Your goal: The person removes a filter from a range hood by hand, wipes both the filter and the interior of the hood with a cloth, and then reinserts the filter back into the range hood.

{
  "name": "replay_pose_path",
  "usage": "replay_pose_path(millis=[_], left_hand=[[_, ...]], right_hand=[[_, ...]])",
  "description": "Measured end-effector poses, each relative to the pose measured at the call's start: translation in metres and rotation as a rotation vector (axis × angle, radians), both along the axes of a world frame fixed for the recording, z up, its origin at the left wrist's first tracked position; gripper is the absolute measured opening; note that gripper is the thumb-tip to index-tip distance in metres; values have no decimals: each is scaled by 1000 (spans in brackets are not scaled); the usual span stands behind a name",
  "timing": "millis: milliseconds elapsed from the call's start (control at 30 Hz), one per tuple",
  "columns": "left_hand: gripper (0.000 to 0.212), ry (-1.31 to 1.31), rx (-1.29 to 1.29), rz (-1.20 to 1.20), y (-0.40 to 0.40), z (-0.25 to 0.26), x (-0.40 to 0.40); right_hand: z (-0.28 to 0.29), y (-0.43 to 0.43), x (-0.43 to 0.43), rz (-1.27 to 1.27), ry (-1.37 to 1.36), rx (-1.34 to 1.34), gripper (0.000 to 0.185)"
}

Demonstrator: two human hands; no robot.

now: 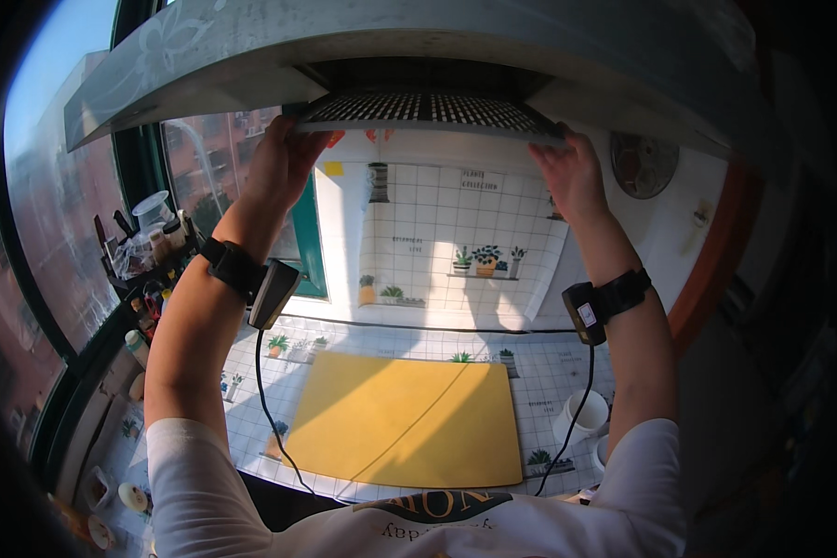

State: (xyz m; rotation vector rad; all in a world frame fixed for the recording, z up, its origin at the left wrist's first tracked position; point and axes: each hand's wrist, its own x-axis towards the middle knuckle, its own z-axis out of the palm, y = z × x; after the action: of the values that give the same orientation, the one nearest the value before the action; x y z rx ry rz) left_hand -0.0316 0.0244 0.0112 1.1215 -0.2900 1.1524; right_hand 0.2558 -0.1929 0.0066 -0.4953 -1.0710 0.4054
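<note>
Both my arms reach up to a grey range hood (404, 52). Its slotted filter panel (429, 108) hangs tilted below the dark opening, front edge lowered. At the panel's left end, my left hand (286, 157) grips the edge, thumb side partly hidden. My right hand (570, 167) holds the right corner, with fingers on the underside and the tip of one at the edge. Whether the panel's back edge is still seated in the hood cannot be made out. Black straps with small cabled boxes circle both forearms.
Below lies a yellow mat (404, 418) on a counter with a plant-patterned cover (251, 376). White cups (586, 415) stand at the right. A black rack (150, 268) with jars and knives sits by the window at left. A round metal lid (644, 165) hangs on the right wall.
</note>
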Motion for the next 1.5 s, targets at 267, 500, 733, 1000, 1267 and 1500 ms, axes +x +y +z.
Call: replay_pose_path(millis=[267, 500, 733, 1000, 1267, 1500], left_hand=[[33, 28, 23, 48, 4, 20, 2], [38, 96, 98, 44, 19, 45, -8], [46, 143, 279, 128, 41, 62, -8], [57, 95, 192, -30, 37, 65, -7], [35, 9, 363, -162, 71, 56, -9], [28, -61, 791, 320, 81, 55, 8]], right_hand=[[11, 1, 5, -19, -6, 5, 25], [31, 10, 5, -25, 25, -15, 51], [45, 12, 5, -91, -98, 7, 65], [53, 8, -11, -205, -91, 3, 60], [57, 10, -22, -289, -138, -31, 52], [59, 13, -8, -291, -166, -12, 53]])
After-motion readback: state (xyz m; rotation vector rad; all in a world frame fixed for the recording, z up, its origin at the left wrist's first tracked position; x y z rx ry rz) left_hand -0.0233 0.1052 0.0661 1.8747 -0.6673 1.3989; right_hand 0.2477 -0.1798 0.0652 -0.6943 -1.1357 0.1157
